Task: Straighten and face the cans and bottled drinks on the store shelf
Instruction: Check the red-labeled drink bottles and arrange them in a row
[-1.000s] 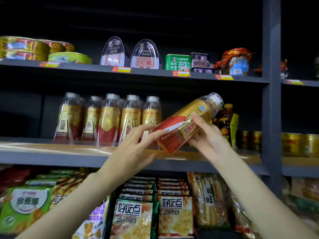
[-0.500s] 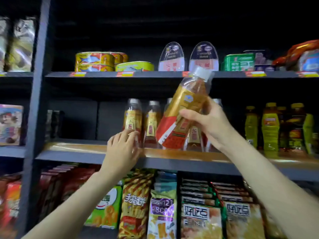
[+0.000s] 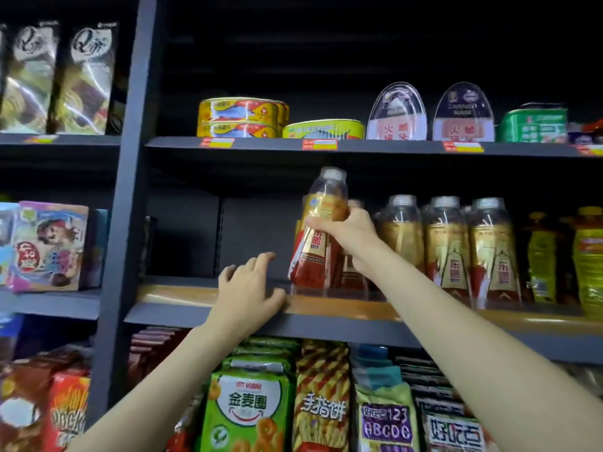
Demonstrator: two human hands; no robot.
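My right hand (image 3: 347,231) grips a gold-and-red labelled bottle (image 3: 318,230) with a white cap. It holds the bottle nearly upright, its base just above the middle shelf (image 3: 202,296), at the left end of a row of matching bottles (image 3: 447,246). My left hand (image 3: 249,288) rests on the shelf's front edge with fingers spread, to the left of the held bottle, and holds nothing. Another bottle stands partly hidden behind the held one.
Yellow-green bottles (image 3: 587,259) stand at the far right of the same shelf. Flat fish cans (image 3: 243,117) and ham tins (image 3: 396,114) sit on the shelf above. Snack bags (image 3: 248,402) fill the shelf below. A dark upright post (image 3: 127,190) bounds the bay on the left.
The bottle has gone from tilted to nearly upright and come down toward the shelf at the row's left end. My left hand moved off the bottles onto the shelf edge. The view shifted left.
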